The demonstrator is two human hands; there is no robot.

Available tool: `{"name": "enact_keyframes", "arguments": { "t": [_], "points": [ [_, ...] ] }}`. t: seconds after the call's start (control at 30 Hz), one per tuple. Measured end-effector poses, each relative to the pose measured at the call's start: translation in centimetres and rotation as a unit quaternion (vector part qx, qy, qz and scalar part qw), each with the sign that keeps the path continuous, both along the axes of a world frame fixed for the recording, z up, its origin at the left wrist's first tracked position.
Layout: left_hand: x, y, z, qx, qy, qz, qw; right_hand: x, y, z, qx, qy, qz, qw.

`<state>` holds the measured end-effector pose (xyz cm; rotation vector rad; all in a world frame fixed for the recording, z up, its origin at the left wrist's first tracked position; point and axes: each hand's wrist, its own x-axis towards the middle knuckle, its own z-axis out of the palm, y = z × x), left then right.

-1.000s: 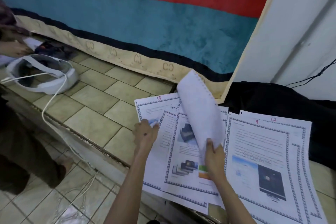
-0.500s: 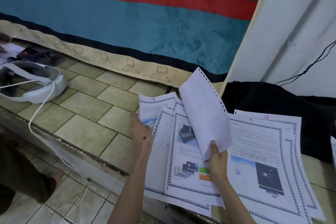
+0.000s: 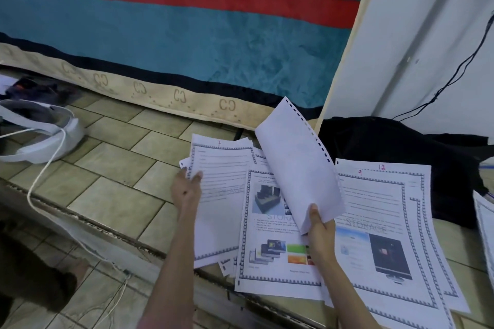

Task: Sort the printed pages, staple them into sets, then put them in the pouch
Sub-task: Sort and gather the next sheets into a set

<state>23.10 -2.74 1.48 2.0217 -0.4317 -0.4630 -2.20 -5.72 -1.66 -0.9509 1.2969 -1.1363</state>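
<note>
Printed pages with patterned borders lie spread on a tiled ledge. My left hand pinches the left edge of a text page marked 7, lifted over other sheets. My right hand grips the bottom of a sheet turned up so its blank back faces me. Under it lies a page with pictures. To the right lie pages marked 9 and 12. No stapler or pouch is visible.
A white headset with a white cable sits on the ledge at left. Black cloth lies behind the pages at right. A teal and red blanket hangs behind. Another person's leg is at bottom left.
My left hand has drawn the page marked 7 up over the page marked 15, which is now covered. My right hand keeps the upturned sheet raised.
</note>
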Motion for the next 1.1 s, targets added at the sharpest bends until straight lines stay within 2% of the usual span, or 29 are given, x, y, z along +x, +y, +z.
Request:
{"name": "enact_keyframes", "arguments": {
  "t": [0.2,0.37,0.47,0.5,0.53,0.6,0.63,0.67,0.7,0.73,0.83,0.87,0.97,1.1],
  "points": [
    [2.0,-0.3,-0.2,0.023,0.001,0.015,1.0,-0.1,0.1,-0.3,-0.004,0.01,0.006,1.0],
    [2.0,-0.3,0.0,0.052,-0.034,0.007,0.998,-0.1,0.0,-0.3,0.006,0.006,0.017,1.0],
    [2.4,-0.4,0.0,0.064,-0.041,0.002,0.997,0.1,0.9,0.0,-0.028,0.059,0.111,0.992],
    [2.5,-0.5,0.1,0.065,-0.044,0.007,0.997,0.3,1.3,0.5,-0.053,0.113,0.187,0.974],
    [2.7,-0.7,0.1,0.066,-0.05,0.012,0.996,0.6,1.6,0.7,-0.089,0.191,0.279,0.937],
    [2.9,-0.8,0.5,0.07,-0.061,0.018,0.995,1.7,1.7,0.7,-0.145,0.367,0.442,0.806],
    [3.0,-0.9,0.8,0.071,-0.064,0.016,0.995,2.0,1.7,0.8,-0.134,0.434,0.487,0.746],
    [3.1,-1.0,0.9,0.07,-0.064,0.009,0.995,2.2,1.5,1.2,-0.108,0.467,0.51,0.714],
    [3.3,-1.0,1.0,0.069,-0.057,-0.001,0.996,2.4,1.2,1.5,-0.081,0.474,0.519,0.707],
    [3.5,-1.1,1.0,0.07,-0.049,-0.011,0.996,2.6,0.9,2.2,-0.067,0.47,0.512,0.716],
    [3.8,-0.6,0.9,0.092,-0.028,-0.031,0.995,3.2,0.0,2.7,-0.141,0.493,0.421,0.748],
    [3.7,-0.4,1.0,0.096,-0.032,-0.034,0.994,3.3,-0.3,2.1,-0.166,0.508,0.401,0.744],
    [3.8,0.3,2.5,0.083,-0.066,-0.012,0.994,3.5,0.0,-0.9,-0.208,0.566,0.399,0.691],
    [3.8,1.3,8.2,0.074,-0.163,0.029,0.983,3.5,-0.2,-1.2,-0.227,0.587,0.37,0.683]
  ]
}}
